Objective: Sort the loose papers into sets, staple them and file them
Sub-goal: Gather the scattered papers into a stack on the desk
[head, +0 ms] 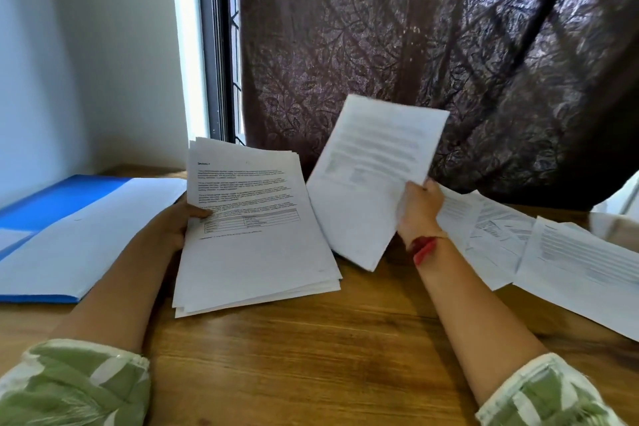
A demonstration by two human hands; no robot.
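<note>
Head view, single frame.

Left hand (173,225): grips a stack of papers (256,252) at its left edge, thumb across the printed top page, fingers hidden behind. The stack's sheets are fanned slightly at the corners. The top page shows paragraphs of text and a small table; the print is too small to read. The stack's lower edge sits low over the wooden table (311,356); I cannot tell whether it touches.

Right hand (420,207): pinches the lower right edge of a raised sheet (373,162), which is tilted, clear of the table and just right of the stack. The sheet is motion-blurred, so whether it is one page or several cannot be told. A red band (425,247) circles the right wrist.

Loose papers (570,263): spread in overlapping layers on the table's right side, beyond the right hand.

Blue folder (52,204): lies open on the table at far left, with a white page (86,235) on it, beside the left forearm.

Both forearms show green patterned sleeves (69,387). A dark patterned curtain (449,45) hangs behind the table, with a window frame (214,45) to its left.
</note>
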